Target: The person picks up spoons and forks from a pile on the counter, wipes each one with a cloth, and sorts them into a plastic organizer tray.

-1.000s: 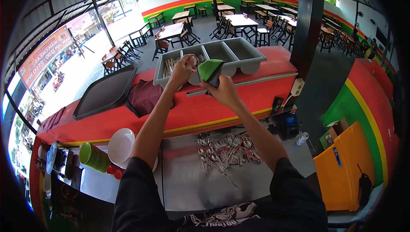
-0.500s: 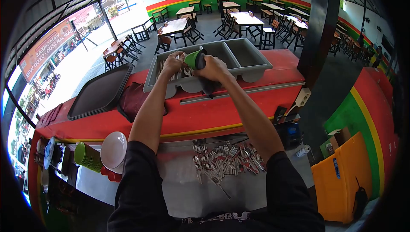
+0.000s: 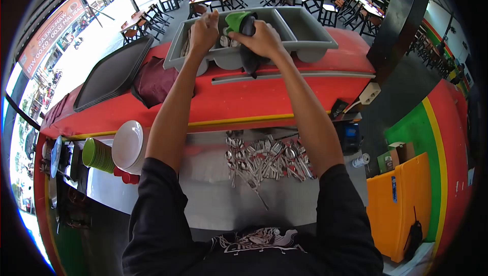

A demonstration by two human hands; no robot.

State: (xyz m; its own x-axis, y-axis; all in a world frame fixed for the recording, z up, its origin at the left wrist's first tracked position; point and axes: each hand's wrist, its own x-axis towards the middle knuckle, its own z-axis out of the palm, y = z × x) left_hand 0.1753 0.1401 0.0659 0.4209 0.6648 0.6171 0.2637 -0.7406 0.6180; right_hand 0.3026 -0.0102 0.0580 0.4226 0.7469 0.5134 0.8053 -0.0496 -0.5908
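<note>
A grey divided tray (image 3: 312, 47) stands on the red counter ledge, with cutlery in its left compartments. My right hand (image 3: 260, 37) is closed on a green and dark cloth (image 3: 248, 55), which hangs over the tray's front edge. Over the left compartments is my left hand (image 3: 204, 31), its fingers bent together; whatever they hold, if anything, is too small to make out. Below, on the metal worktop (image 3: 211, 189), lies a loose pile of spoons and forks (image 3: 269, 159) between my forearms.
Dark stacked trays (image 3: 114, 73) and a maroon cloth (image 3: 157, 83) lie left on the ledge. Green bowls (image 3: 99, 155), white plates (image 3: 129, 145) and red cups are lower left. A can (image 3: 361, 160), a socket block (image 3: 369, 93) and an orange container (image 3: 401, 205) are at right.
The view has tilted down and shifted. My left hand has moved away from the green part of the cloth, leaving a gap between my hands.
</note>
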